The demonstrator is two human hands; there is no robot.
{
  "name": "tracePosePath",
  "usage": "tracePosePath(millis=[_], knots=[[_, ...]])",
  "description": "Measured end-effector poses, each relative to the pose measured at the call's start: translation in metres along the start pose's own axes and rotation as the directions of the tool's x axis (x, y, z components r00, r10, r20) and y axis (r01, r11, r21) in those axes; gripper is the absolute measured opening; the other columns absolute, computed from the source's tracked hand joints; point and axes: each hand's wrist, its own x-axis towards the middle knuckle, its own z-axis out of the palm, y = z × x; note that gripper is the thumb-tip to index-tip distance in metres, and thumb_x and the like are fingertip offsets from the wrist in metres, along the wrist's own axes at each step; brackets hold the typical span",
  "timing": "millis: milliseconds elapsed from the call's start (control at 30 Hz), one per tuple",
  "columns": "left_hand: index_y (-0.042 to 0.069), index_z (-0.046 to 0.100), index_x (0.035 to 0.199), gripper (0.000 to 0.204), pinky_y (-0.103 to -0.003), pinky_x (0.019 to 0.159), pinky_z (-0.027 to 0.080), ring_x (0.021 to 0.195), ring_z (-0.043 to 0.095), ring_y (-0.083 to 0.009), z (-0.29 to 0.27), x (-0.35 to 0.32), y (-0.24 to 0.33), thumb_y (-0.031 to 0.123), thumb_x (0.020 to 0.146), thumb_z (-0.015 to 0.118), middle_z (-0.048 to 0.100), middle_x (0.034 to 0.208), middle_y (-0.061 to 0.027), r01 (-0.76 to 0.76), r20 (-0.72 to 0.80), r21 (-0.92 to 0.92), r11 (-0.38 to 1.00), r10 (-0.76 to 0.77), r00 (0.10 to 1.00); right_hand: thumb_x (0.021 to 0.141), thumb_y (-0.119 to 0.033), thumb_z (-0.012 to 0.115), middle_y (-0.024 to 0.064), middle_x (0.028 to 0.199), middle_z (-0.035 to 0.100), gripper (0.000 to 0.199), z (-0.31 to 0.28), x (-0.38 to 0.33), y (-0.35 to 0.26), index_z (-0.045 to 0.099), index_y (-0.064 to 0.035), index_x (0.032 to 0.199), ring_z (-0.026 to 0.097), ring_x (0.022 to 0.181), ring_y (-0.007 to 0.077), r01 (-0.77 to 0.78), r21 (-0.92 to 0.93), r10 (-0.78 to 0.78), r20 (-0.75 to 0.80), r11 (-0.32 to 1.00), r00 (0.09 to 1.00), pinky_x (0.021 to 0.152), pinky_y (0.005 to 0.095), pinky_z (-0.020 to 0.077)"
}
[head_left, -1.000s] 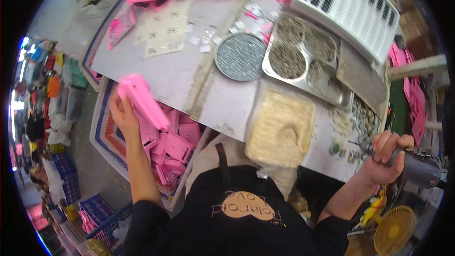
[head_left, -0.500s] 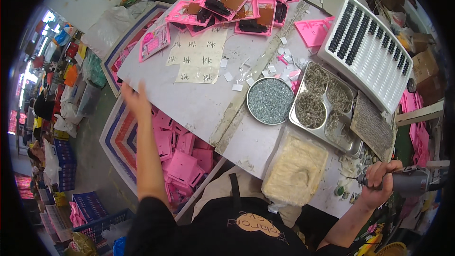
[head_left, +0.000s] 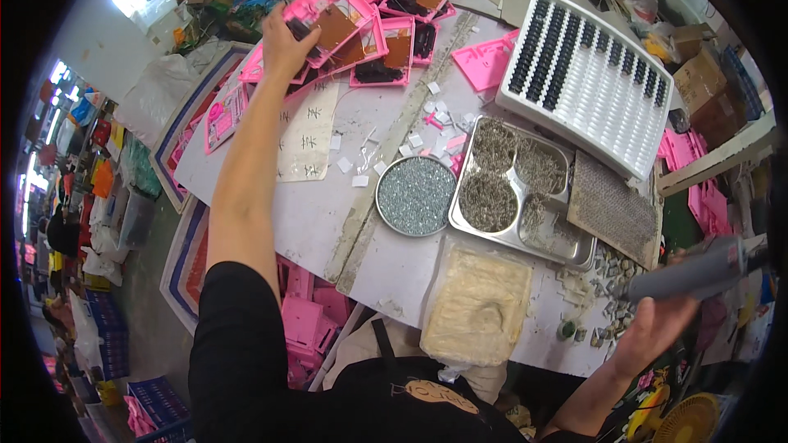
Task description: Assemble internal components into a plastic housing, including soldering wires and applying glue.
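At the far left of the table, my left hand point(head_left: 285, 47) is closed on the edge of a pink plastic casing point(head_left: 341, 23) with a brown panel and black parts inside. This casing is tilted on a pile of similar pink casings point(head_left: 398, 45). On the right, my right hand point(head_left: 657, 330) is slightly blurred, its fingers apart just below a grey power screwdriver point(head_left: 688, 269). The tool is smeared by motion, and its cable end lies to the right. Whether any fingertip touches it is hard to see.
A round tin of small metal pieces point(head_left: 416, 195) and a steel divided tray of screws point(head_left: 525, 239) stand mid-table. Behind is a white rack with black parts point(head_left: 603, 115). A yellowish block point(head_left: 476, 303) lies near my body. Pink casings point(head_left: 308, 320) fill a bin below left.
My left hand has moved up and forward from the table's left edge and taken hold of a pink casing. My right hand has loosened from the screwdriver and dropped below it. The view has shifted.
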Motion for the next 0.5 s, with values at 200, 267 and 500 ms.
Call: tracePosePath(millis=[200, 267, 500], knots=[[0.003, 0.033, 0.153, 0.088, -0.038, 0.119, 0.031, 0.137, 0.048, -0.0262, -0.112, -0.036, 0.156, 0.005, 0.071, 0.065, 0.051, 0.142, -0.0138, -0.162, 0.22, -0.704, 0.691, 0.429, 0.876, 0.1, -0.016, 0.053, 0.008, 0.083, 0.064, 0.023, -0.027, -0.047, 0.01, 0.066, 0.0027, 0.102, 0.055, 0.064, 0.0089, -0.322, -0.096, 0.335, 0.189, 0.942, 0.923, 0.052, 0.0218, 0.0435], [0.002, 0.03, 0.155, 0.091, -0.037, 0.119, 0.029, 0.139, 0.047, -0.0258, -0.132, -0.071, 0.21, 0.008, 0.069, 0.06, 0.046, 0.149, -0.0139, -0.117, 0.35, -0.818, 0.563, 0.649, 0.676, 0.107, -0.022, 0.048, 0.0086, 0.081, 0.064, 0.031, 0.006, -0.044, 0.035, 0.068, 0.0016, 0.11, 0.056, 0.06, 0.0119, -0.814, -0.03, 0.62, 0.665, 0.579, 0.416, 0.054, 0.0232, 0.0443], [0.002, 0.031, 0.154, 0.089, -0.039, 0.11, 0.042, 0.131, 0.053, -0.0332, -0.113, -0.158, 0.311, 0.005, 0.07, 0.059, 0.047, 0.145, -0.0198, 0.196, 0.443, -0.892, 0.408, 0.874, 0.2, 0.106, -0.051, 0.049, 0.0137, 0.128, 0.066, 0.064, 0.032, -0.089, 0.051, 0.053, 0.0049, 0.139, 0.067, 0.112, 0.0196, -0.984, 0.068, 0.463, 0.876, 0.164, 0.138, 0.097, 0.0326, 0.0544]])
